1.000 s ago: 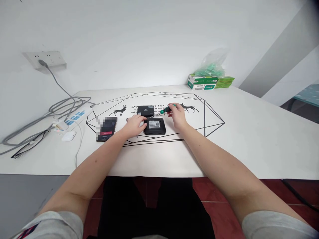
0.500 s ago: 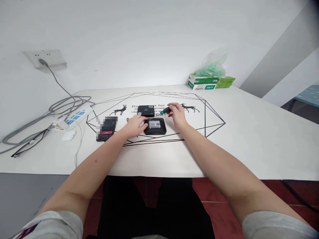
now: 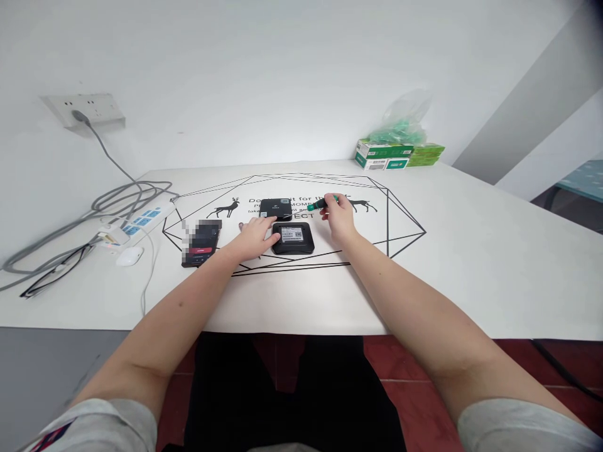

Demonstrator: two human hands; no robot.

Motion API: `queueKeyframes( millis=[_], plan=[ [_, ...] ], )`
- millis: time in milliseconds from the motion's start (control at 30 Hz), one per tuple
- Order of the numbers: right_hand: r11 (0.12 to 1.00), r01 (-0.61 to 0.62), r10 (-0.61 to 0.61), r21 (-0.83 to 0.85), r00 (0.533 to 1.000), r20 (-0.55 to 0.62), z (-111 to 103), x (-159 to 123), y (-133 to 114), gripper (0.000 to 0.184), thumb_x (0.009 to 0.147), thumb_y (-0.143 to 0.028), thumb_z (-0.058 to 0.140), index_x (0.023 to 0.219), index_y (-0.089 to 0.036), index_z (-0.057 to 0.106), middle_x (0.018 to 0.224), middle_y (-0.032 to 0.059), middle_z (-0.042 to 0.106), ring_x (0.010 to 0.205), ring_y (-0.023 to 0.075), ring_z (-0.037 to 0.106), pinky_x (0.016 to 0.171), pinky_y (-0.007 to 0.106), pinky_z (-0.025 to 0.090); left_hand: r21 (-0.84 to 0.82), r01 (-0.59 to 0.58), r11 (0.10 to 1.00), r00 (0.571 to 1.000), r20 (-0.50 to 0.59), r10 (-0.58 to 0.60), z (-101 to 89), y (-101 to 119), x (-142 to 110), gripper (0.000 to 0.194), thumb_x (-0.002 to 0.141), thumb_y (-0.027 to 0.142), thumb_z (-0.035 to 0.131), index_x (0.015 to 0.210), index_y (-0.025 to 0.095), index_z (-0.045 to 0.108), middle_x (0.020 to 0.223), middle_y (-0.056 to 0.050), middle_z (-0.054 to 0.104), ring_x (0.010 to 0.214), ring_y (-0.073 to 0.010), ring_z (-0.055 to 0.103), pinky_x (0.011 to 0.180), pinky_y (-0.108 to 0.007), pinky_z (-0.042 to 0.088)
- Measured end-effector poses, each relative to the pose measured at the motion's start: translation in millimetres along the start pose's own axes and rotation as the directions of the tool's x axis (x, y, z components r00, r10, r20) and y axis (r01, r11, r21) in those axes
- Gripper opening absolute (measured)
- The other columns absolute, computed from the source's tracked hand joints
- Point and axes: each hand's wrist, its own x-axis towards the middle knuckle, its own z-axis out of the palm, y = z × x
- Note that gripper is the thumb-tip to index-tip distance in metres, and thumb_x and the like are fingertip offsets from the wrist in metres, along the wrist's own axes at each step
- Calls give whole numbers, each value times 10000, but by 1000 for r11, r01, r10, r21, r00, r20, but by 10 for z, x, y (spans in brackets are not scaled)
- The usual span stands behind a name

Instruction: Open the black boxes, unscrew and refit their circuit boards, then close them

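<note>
My right hand [image 3: 340, 216] is closed round the green and black handle of a screwdriver [image 3: 318, 204]. Its thin shaft points left and slightly down, over the far edge of a black square device [image 3: 302, 246] with a white label on top. I cannot make out whether the tip touches anything. My left hand [image 3: 255, 238] lies at the device's left side with fingers stretched out and apart, the thumb touching its left edge and the index finger near its far left corner. Just behind lies a black box [image 3: 275, 207] with small stickers.
A phone [image 3: 202, 243] lies left of my left hand. Further left are a power strip [image 3: 146, 221], grey cables, a white earphone case [image 3: 130, 256] and glasses [image 3: 56, 271]. Green and white boxes [image 3: 384, 154] with a plastic bag [image 3: 402, 119] stand at the back right.
The screwdriver has lifted slightly away to the right and back, its handle now more level. My left fingers have shifted a little apart from its shaft. The device stays in place.
</note>
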Motion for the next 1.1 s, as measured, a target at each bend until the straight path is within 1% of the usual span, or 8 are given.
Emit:
queueKeyframes(
  millis=[200, 367, 467, 533, 667, 733, 967, 1100],
  plan=[
    [998, -46, 43, 31, 994, 98, 43, 24, 126, 404, 863, -543, 874, 917, -236, 617, 778, -25, 717, 627, 112, 677, 613, 252, 570, 26, -53, 998, 998, 19, 53, -4, 3, -15, 523, 1086, 528, 508, 1509, 258, 652, 1481, -153, 655, 1441, -394, 540, 1224, -655, 390],
    [1000, -3, 8, -19, 960, 279, 86, -29, 210, 411, 803, -517, 909, 1000, -231, 688, 843, -7, 747, 753, 167, 762, 857, 376, 667, 21, -119, 993, 992, 47, 118, 1, 29, -43, 594, 1065, 598, 555, 1536, 244, 631, 1581, -160, 593, 1469, -389, 528, 1237, -588, 399],
    [997, 41, -16, -67, 938, 345, 79, -48, 239, 443, 770, -510, 919, 1057, -236, 723, 866, 1, 765, 808, 203, 774, 974, 457, 654, 56, -102, 993, 995, 23, 101, -9, 77, -63, 564, 1052, 613, 581, 1487, 267, 680, 1480, -144, 632, 1335, -377, 628, 1187, -575, 439],
    [990, 91, -44, -112, 928, 370, 68, -48, 258, 451, 776, -519, 901, 1088, -240, 733, 884, 9, 769, 837, 224, 777, 1011, 494, 637, 59, -95, 994, 995, 26, 93, -28, 123, -74, 528, 1050, 584, 589, 1441, 255, 718, 1333, -133, 687, 1197, -350, 691, 1119, -539, 492],
    [971, 161, -77, -178, 912, 404, 51, -33, 289, 459, 796, -535, 858, 1130, -246, 736, 926, 23, 773, 888, 245, 769, 1007, 505, 627, 8, -139, 990, 985, 101, 137, -90, 211, -103, 437, 1043, 480, 594, 1331, 217, 793, 952, -80, 748, 936, -290, 731, 959, -426, 561],
    [964, 172, -79, -204, 913, 400, 49, -28, 295, 457, 791, -535, 861, 1122, -244, 740, 920, 25, 777, 895, 247, 756, 986, 496, 628, -14, -153, 988, 981, 118, 154, -120, 240, -127, 410, 1029, 442, 608, 1307, 224, 817, 839, -52, 744, 858, -273, 731, 922, -402, 567],
    [975, 143, -69, -170, 922, 380, 66, -72, 244, 456, 747, -504, 929, 1070, -238, 748, 854, -10, 772, 865, 206, 723, 927, 423, 635, -76, -144, 987, 984, 95, 151, -129, 261, -179, 391, 943, 369, 654, 1256, 258, 860, 735, -30, 760, 814, -289, 761, 897, -416, 595],
    [994, 68, -32, -87, 932, 361, 88, -113, 164, 448, 740, -481, 949, 1042, -223, 743, 848, -11, 777, 798, 174, 736, 892, 387, 640, -62, -133, 989, 990, 32, 135, -112, 246, -148, 322, 925, 325, 616, 1103, 255, 874, 750, -43, 776, 788, -286, 750, 857, -406, 593]
  ],
)
